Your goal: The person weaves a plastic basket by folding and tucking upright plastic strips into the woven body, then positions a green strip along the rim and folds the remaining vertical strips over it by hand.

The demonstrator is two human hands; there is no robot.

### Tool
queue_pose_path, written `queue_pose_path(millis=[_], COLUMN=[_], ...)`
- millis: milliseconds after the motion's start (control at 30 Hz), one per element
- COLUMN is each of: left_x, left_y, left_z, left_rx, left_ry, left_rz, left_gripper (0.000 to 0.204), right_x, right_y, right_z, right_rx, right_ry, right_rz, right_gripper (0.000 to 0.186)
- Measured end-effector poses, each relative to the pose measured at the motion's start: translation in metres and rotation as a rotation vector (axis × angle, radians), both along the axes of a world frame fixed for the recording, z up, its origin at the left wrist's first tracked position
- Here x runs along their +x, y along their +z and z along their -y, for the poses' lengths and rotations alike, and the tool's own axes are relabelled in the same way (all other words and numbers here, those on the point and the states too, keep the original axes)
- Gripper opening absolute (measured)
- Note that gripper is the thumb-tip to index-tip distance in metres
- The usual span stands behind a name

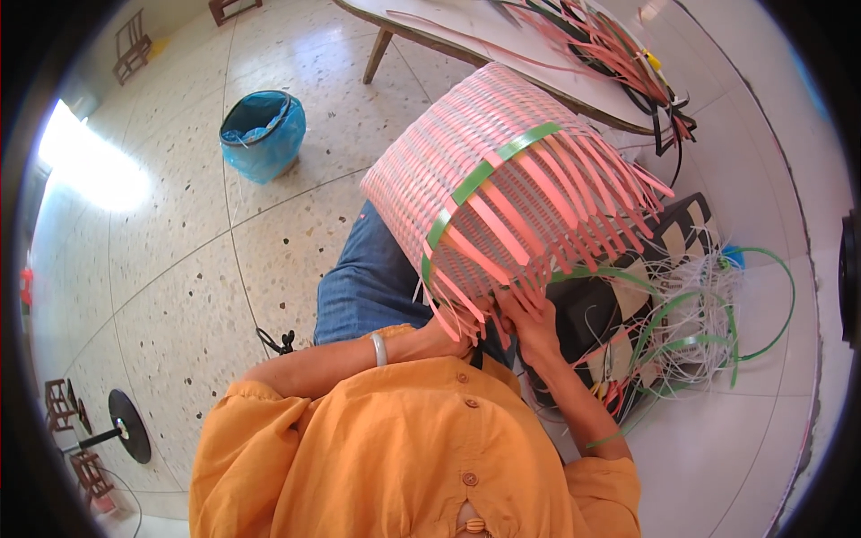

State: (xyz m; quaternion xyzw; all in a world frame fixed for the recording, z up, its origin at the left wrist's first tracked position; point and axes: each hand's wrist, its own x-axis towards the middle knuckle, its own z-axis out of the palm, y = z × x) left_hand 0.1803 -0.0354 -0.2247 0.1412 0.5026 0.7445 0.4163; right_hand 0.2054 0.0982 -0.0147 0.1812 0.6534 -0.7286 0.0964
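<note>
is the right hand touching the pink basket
Touching: the head view shows the right hand with its fingers among the loose pink strips at the open edge of the basket.

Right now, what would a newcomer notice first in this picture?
First, the half-woven pink strip basket with a green band, lying on the person's lap at the centre, its loose strip ends pointing down-right. Both hands, left hand and right hand, work at its open rim. Beyond it, upper left, stands a blue-lined round bin on the speckled floor.
</note>
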Motion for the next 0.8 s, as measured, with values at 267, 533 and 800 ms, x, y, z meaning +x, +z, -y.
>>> queue_pose_path(millis=[267, 533, 800], left_x=[0.000, 0.004, 0.004], left_y=[0.034, 0.060, 0.094], left_z=[0.010, 0.020, 0.027], left_rx=[-0.077, -0.135, -0.189], left_ry=[0.018, 0.029, 0.062], left_rz=[-0.005, 0.001, 0.026], left_gripper=[0.037, 0.035, 0.033], right_x=[-0.001, -0.003, -0.006], right_y=[0.000, -0.005, -0.004], right_z=[0.003, 0.005, 0.013], right_rx=[-0.006, 0.037, 0.072], right_ry=[-0.047, -0.062, -0.108], right_rz=[0.009, -0.040, -0.053], right_gripper=[0.021, 0.025, 0.021])
